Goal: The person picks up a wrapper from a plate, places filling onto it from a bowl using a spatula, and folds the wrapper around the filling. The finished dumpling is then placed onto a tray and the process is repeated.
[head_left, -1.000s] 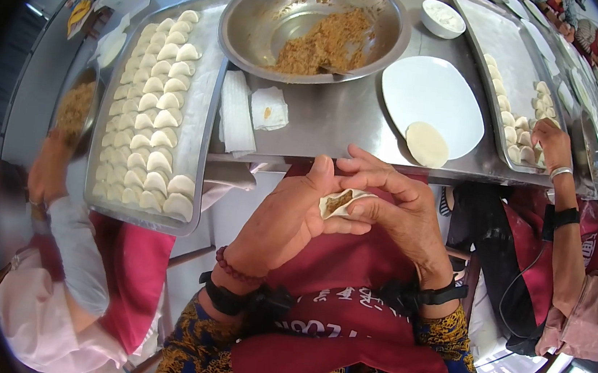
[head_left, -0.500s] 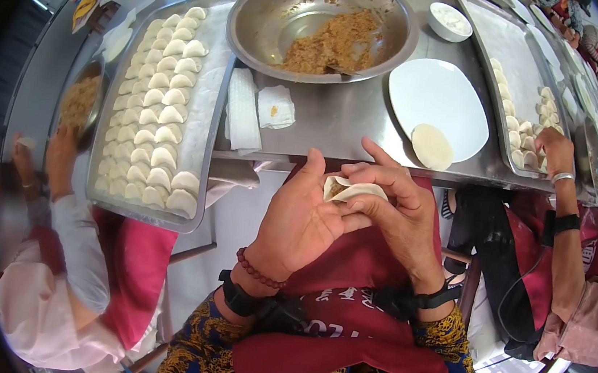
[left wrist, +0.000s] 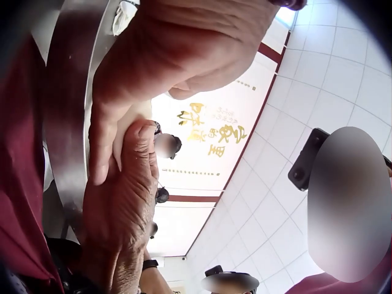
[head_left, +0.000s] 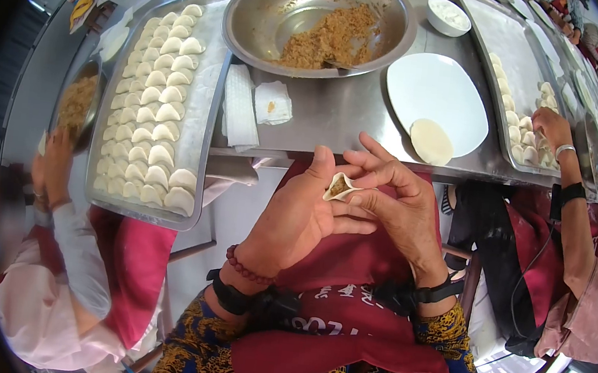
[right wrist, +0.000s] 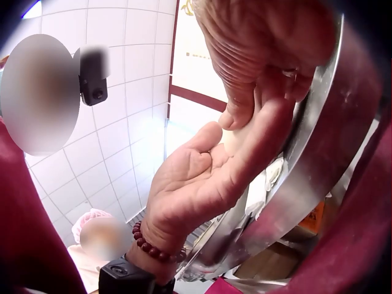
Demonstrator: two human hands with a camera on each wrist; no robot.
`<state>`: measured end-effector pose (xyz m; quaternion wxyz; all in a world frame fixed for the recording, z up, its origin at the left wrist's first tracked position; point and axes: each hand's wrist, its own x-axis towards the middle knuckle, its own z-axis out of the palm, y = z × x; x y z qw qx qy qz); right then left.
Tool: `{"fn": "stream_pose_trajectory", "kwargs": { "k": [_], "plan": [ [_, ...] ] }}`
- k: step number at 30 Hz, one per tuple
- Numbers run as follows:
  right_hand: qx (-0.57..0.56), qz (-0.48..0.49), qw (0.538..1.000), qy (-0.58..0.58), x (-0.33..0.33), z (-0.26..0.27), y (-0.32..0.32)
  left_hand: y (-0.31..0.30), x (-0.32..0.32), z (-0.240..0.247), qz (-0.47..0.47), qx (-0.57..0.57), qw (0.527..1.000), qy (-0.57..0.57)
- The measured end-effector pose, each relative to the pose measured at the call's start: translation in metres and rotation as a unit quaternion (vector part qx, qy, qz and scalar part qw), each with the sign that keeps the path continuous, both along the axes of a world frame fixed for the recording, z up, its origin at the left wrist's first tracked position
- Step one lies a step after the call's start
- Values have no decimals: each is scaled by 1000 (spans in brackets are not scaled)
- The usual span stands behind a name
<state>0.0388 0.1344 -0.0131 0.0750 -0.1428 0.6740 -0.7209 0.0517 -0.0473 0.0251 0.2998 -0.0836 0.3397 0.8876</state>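
Between the two hands, above the apron, a partly folded dough wrapper point(head_left: 340, 186) shows brown filling at its open end. The right hand point(head_left: 399, 204) pinches its edge between thumb and fingers. Under and beside it lies the left hand point(head_left: 295, 211), palm turned up, thumb raised and fingers extended beneath the dough. The left wrist view shows a pale strip of the wrapper point(left wrist: 124, 131) under the right thumb. In the right wrist view the dough point(right wrist: 236, 139) rests on the left fingers, partly hidden by the right hand.
A tray point(head_left: 202, 176) with rows of folded dumplings stands at left. Beyond the hands are a steel bowl point(head_left: 234, 41) of filling, folded tissues point(head_left: 240, 107), and a white plate point(head_left: 437, 88) with a flat wrapper point(head_left: 431, 142). Neighbouring people work on both sides.
The wrapper has turned between the hands, its filled opening now facing more toward the camera. The left hand has tilted, and its thumb has moved nearer the dough than half a second ago.
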Motion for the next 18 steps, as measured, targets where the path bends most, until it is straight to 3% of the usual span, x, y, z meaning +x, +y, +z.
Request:
{"fn": "stream_pose_trajectory", "kwargs": {
  "k": [6,14,16,18],
  "plan": [
    [60,13,998,-25,3,16,-2,-5,-2,0,-55,-50,996,39],
    [30,-1,999,17,5,9,-2,-2,-3,-3,-45,-53,997,15],
    [19,-12,999,25,6,8,-2,2,-2,-4,-14,77,996,-41],
    [-84,-25,996,4,7,7,-3,6,-1,-8,-1,114,992,-60]
  ]
}}
